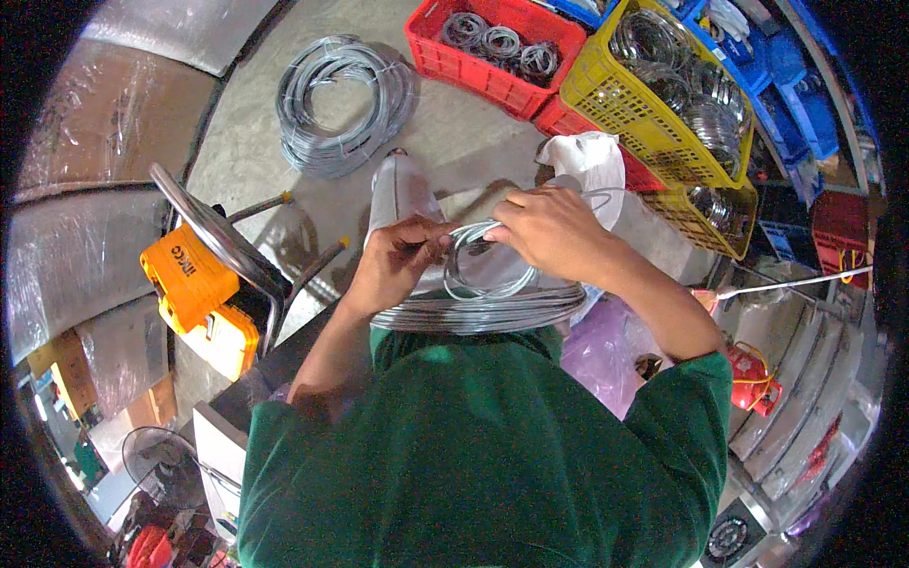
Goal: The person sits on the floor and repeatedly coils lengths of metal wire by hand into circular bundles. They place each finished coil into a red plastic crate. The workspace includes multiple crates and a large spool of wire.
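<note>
A small coil of silvery wire [464, 289] is held upright between my two hands. At its upper left edge my left hand [405, 256] pinches the wire between thumb and fingers. My right hand [549, 227] grips the top of the same coil, its fingers curled over the strands. A loose stretch of wire sticks out to the right beyond my right hand. Across my lap lies a larger wire coil [483, 314], just below the small one. Parts of the wire are hidden under my fingers.
A big wire coil [341, 106] lies on the floor ahead. Wire coils fill a red crate [516, 87] and a yellow crate [653, 128] at the far right. An orange tool case [189, 270] sits by a metal-framed chair [222, 241] on the left. Right, a red cylinder [748, 374].
</note>
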A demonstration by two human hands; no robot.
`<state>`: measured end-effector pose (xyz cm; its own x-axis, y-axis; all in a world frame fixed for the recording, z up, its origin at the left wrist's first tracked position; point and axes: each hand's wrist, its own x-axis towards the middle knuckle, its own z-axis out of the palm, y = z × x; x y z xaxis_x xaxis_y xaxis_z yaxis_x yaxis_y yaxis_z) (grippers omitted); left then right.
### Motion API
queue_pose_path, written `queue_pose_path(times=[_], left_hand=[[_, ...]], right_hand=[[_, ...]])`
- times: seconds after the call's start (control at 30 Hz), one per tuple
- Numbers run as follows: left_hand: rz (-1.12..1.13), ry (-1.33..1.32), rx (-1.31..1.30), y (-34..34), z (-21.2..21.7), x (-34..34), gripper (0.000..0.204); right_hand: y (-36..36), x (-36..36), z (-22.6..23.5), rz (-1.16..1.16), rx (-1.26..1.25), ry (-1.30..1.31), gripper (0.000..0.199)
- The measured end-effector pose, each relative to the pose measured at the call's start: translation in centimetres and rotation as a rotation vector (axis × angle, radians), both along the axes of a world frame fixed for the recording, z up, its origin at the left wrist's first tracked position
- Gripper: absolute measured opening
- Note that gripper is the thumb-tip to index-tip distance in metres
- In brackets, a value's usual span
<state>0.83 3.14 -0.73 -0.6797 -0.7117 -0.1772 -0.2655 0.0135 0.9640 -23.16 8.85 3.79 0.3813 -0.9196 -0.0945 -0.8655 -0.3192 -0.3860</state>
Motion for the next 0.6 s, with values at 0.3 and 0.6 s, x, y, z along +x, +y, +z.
queue_pose_path(times=[0.3,0.6], left_hand=[[-0.011,-0.183,-0.302,2.5,1.2,-0.7,0.029],[-0.180,-0.066,0.313,-0.6,2.4,0.0,0.023]], right_hand=[[-0.1,0.0,-1.0,-0.084,0.116,0.029,0.031],[-0.2,0.2,-0.2,-0.069,0.158,0.023,0.031]])
